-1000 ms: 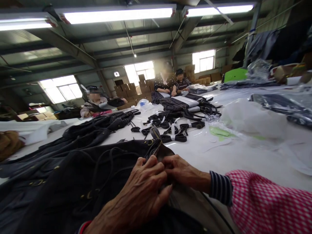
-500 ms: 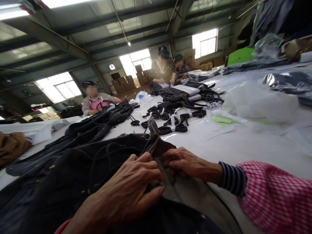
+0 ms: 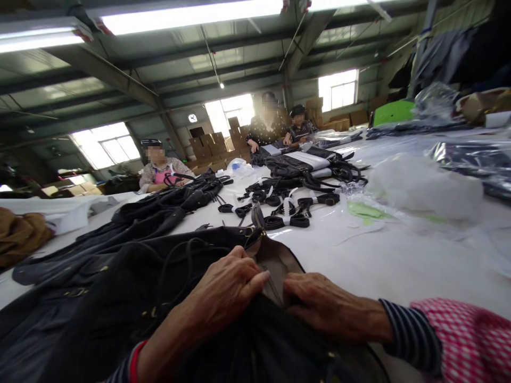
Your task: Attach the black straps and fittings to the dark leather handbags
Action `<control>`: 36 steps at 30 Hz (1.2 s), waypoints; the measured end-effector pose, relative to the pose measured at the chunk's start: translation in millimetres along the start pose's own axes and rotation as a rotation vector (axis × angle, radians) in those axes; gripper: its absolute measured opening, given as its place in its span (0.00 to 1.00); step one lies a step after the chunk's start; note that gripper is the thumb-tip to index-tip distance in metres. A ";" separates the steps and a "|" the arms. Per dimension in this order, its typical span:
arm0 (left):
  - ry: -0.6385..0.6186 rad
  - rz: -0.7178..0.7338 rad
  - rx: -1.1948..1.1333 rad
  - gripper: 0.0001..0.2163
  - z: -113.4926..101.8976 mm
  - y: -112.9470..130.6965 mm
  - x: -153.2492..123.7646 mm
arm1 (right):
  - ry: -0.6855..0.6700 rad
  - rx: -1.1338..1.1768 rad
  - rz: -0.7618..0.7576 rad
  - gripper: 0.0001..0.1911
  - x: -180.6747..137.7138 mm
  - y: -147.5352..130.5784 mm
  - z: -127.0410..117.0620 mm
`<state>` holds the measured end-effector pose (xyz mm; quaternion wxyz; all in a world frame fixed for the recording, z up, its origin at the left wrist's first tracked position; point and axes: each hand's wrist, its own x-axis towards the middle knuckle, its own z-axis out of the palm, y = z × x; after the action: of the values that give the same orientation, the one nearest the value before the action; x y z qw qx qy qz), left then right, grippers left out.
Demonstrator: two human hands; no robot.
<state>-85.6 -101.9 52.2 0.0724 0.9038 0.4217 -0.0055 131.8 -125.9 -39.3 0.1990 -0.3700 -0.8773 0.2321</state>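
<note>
A dark suede-like bag (image 3: 131, 287) with black cords and brass rings lies on the white table (image 3: 359, 255) right in front of me. Its mouth is spread, showing a brown lining (image 3: 277, 266). My left hand (image 3: 223, 290) pinches the left edge of that opening, fingers pressed together. On the right edge my right hand (image 3: 319, 303) curls its fingers into the bag. A coiled black strap (image 3: 257, 218) hangs off the bag's far corner.
More dark bags (image 3: 159, 210) are heaped to the left, bundled black straps (image 3: 287, 205) and bags lie mid-table, and clear plastic bags (image 3: 423, 183) sit at the right. Three other people (image 3: 159, 167) sit at the table's far side. Brown cloth (image 3: 19, 234) lies far left.
My right hand has pulled back toward me along the bag's opening. The mouth is spread wider, with more brown lining showing. The left hand stays on the left edge.
</note>
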 end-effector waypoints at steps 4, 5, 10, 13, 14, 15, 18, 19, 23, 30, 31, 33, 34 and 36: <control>0.064 -0.109 0.038 0.15 13.9 -8.3 9.2 | -0.025 -0.359 -0.142 0.05 2.1 -1.3 7.2; 0.077 -0.099 0.045 0.10 17.8 -8.4 9.8 | -0.009 -0.446 -0.187 0.06 4.4 0.9 10.9; 0.117 -0.023 0.071 0.12 28.1 -8.8 10.6 | 0.202 -0.591 -0.374 0.09 33.8 21.2 22.1; 0.089 -0.131 0.002 0.10 25.4 -16.4 17.5 | 0.269 -0.536 -0.328 0.10 59.4 29.4 21.0; 0.082 -0.180 -0.021 0.10 24.6 -20.1 21.1 | 0.280 -0.477 -0.293 0.09 66.6 30.5 21.1; 0.075 -0.224 -0.043 0.11 24.5 -23.9 24.8 | 0.296 -0.395 -0.256 0.07 72.3 31.0 21.7; 0.075 -0.282 -0.145 0.11 28.6 -33.3 34.8 | 0.366 -0.073 -0.141 0.07 78.9 29.5 25.9; 0.078 -0.282 -0.189 0.11 31.1 -35.1 37.0 | 0.388 0.021 -0.104 0.08 78.1 28.8 26.9; 0.141 -0.279 -0.237 0.09 40.1 -35.4 40.1 | 0.383 0.158 -0.065 0.08 72.4 30.5 17.6; 0.133 -0.290 -0.160 0.08 41.9 -29.2 40.6 | 0.339 -0.456 0.125 0.11 99.3 74.4 -39.0; 0.120 -0.273 -0.139 0.08 42.1 -30.2 41.0 | 0.292 -0.532 0.156 0.12 104.8 83.9 -43.1; 0.108 -0.248 -0.103 0.09 43.8 -34.5 42.3 | 0.230 -0.588 0.204 0.16 114.7 100.9 -45.5; 0.106 -0.240 -0.095 0.10 45.3 -37.6 43.1 | 0.220 -0.592 0.219 0.18 119.1 107.2 -44.7; 0.108 -0.223 -0.093 0.09 49.2 -45.2 44.5 | 0.211 -0.608 0.247 0.21 126.5 114.2 -42.8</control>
<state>-89.0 -46.1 -5.3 0.0904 0.8460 0.5226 0.0549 135.8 49.6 -45.4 0.1398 -0.5379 -0.8294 -0.0573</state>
